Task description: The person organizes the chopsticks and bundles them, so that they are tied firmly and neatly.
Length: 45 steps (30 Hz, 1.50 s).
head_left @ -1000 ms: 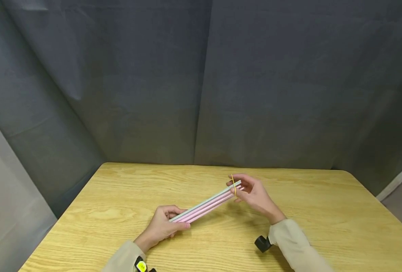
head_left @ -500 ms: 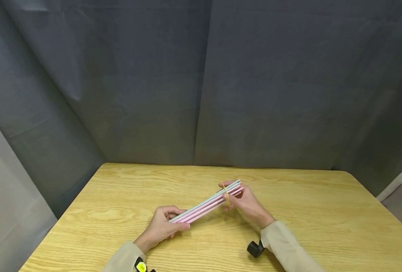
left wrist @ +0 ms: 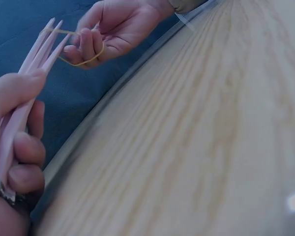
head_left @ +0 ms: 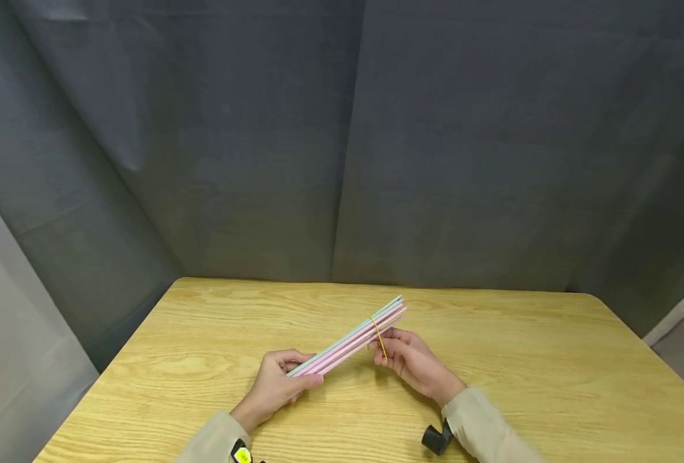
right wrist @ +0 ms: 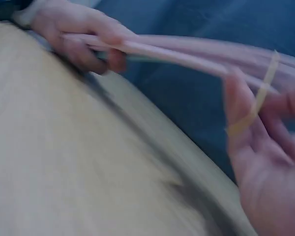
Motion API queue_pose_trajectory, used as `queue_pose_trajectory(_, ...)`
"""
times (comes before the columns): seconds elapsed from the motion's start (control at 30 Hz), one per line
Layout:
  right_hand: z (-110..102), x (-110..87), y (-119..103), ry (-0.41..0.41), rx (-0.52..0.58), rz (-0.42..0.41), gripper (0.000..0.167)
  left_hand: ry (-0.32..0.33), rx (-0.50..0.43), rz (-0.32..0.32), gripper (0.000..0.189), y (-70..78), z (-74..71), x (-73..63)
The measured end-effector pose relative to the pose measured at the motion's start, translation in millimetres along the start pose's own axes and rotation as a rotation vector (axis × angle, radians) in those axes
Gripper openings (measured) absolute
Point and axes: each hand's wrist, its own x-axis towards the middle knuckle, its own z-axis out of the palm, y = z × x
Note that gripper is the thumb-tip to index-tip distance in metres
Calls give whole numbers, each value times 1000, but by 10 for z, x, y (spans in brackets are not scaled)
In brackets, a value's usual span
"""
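Near the table's middle, my left hand grips the lower end of a bundle of thin straws, several pink and some pale green. The bundle slants up to the right, clear of the tabletop. A yellow rubber band passes over the straws near their upper end. My right hand, just below that end, holds the band with curled fingers and stretches it downward. In the left wrist view the band runs from the straw tips round the right fingers. The right wrist view is blurred.
The wooden table spreads out under both hands. Behind it hangs a dark grey curtain, with paler panels at the sides. A black wrist camera hangs beneath the right sleeve.
My right hand has moved left and down, drawing the rubber band from the straw tips further along the bundle. The straws' upper end has risen slightly; my left hand keeps its grip.
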Motion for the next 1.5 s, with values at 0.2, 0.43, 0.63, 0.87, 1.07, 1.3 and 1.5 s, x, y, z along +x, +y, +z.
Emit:
queue_pose_trajectory(0.2, 216, -66, 61, 152, -410, -63, 18, 83, 3, -45, 39, 18, 61, 4)
queue_pose_trajectory(0.43, 363, -73, 133, 68, -653, -336, 19, 164, 25, -106, 32, 51, 95, 11)
queue_pose_trajectory(0.63, 404, -66, 164, 88, -464, -445, 65, 175, 25, -121, 31, 54, 132, -6)
queue_pose_trajectory(0.87, 621, -45, 143, 477, -60, -168, 77, 233, 19, -74, 28, 64, 261, -34)
queue_pose_trajectory(1.07, 623, 22, -12, 557, 314, -89, 71, 265, 40, -5, 27, 93, 329, -38)
queue_pose_trajectory(1.3, 199, -74, -24, 118, 699, -127, 73, 140, 223, 265, 27, 117, 202, -69)
queue_pose_trajectory(1.5, -131, -121, -101, -198, 624, -96, 95, 98, 494, 654, 26, 265, 142, -36)
